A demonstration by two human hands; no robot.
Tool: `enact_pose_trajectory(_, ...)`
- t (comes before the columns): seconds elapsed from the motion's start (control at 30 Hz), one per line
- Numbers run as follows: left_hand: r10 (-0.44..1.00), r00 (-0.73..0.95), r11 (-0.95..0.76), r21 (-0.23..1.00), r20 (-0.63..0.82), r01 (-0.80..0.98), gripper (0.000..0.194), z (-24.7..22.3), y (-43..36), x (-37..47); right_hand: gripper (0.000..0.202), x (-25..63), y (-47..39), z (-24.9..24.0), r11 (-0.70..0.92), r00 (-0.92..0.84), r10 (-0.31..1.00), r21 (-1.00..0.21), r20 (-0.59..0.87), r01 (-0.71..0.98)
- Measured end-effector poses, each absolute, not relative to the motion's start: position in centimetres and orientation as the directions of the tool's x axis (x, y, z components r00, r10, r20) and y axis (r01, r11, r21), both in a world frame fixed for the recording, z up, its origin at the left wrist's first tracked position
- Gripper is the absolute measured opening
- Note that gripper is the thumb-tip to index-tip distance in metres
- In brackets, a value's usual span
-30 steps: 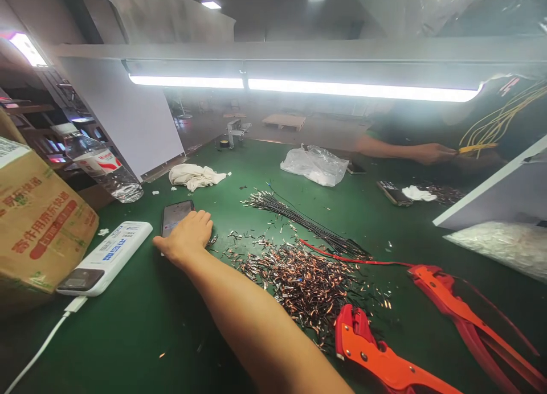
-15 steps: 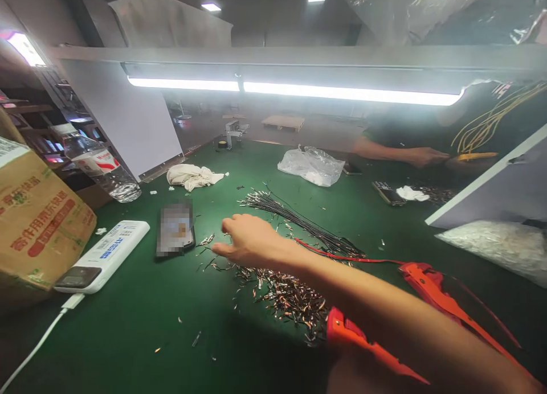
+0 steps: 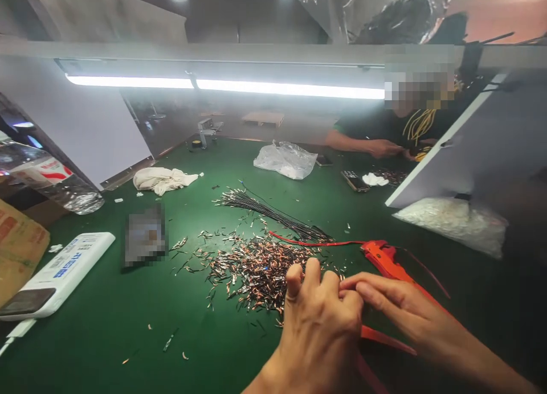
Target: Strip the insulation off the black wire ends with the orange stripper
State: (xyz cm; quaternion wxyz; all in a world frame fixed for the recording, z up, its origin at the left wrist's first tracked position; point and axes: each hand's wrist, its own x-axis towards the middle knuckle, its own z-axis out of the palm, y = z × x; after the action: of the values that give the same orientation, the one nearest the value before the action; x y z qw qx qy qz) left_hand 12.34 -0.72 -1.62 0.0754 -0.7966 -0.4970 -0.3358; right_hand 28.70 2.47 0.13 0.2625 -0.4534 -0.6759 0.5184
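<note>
My left hand [image 3: 320, 314] is closed, fingers curled, at the lower middle, over the near right edge of a pile of short wire pieces [image 3: 256, 271]. My right hand [image 3: 388, 303] meets it from the right, thumb and forefinger pressed together; what lies between the fingertips is too small to name. Red-orange pliers [image 3: 387, 260] lie behind my right hand, with a red wire [image 3: 307, 243] running left from their head. Orange handles [image 3: 387, 338] of a second tool show beneath my hands. Behind the pile lies a bundle of black wires [image 3: 273, 210].
A phone [image 3: 145, 237], a white power bank [image 3: 64, 274], a bottle [image 3: 51, 175] and a carton [image 3: 19, 251] stand or lie left. Behind are a cloth [image 3: 164, 179] and plastic bag [image 3: 286, 159]. A bag of small parts [image 3: 457, 220] and another person's hand [image 3: 387, 148] are right.
My right hand has drawn back from beyond the pile to the lower right, where it now meets my left hand, which has come into view. The camera view has shifted right.
</note>
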Motion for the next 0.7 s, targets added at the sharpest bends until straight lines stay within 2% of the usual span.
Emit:
enact_pose_trajectory(0.07,0.76,0.336,-0.528,0.225,0.557,0.819,0.016,-0.9,-0.6,12.3,0.028,29.1,1.4,-0.2,-0.008,-0.413,0.897,-0.94,-0.157,0.341)
enact_pose_trajectory(0.2,0.735,0.401,-0.563,0.163,0.547,0.81,0.017,-1.6,-0.6,13.1,0.023,29.1,0.5,-1.0,0.022,-0.394,0.904,-0.904,-0.165,0.427)
enact_pose_trajectory(0.3,0.751,0.321,-0.512,0.202,0.577,0.835,0.01,-2.2,-1.0,13.6,0.021,28.9,0.3,-1.9,-0.005,-0.276,0.953,-0.921,-0.122,0.389)
enact_pose_trajectory(0.37,0.814,0.212,-0.441,0.338,0.54,0.832,0.016,-2.0,-1.1,13.7,0.02,28.6,0.0,-2.5,-0.015,-0.097,0.994,-0.947,-0.048,0.321)
enact_pose_trajectory(0.43,0.902,0.139,-0.363,0.54,0.41,0.76,0.024,-1.4,-0.9,13.5,0.02,28.2,-0.4,-2.8,0.022,0.034,0.999,-0.964,0.032,0.265)
enact_pose_trajectory(0.57,0.987,0.129,-0.137,0.909,0.093,0.394,0.024,-0.2,0.3,13.1,0.018,27.2,-1.2,-3.1,0.058,0.034,0.997,-0.988,0.063,0.144)
enact_pose_trajectory(0.63,0.988,0.146,0.018,0.988,-0.041,0.155,0.022,0.1,1.0,13.0,0.015,26.9,-1.4,-3.3,0.036,-0.022,0.999,-0.992,0.034,0.118)
enact_pose_trajectory(0.7,0.972,0.187,0.152,0.988,-0.144,-0.03,0.02,0.2,1.4,12.9,0.011,26.8,-1.3,-3.7,0.029,-0.074,0.997,-0.99,0.019,0.138)
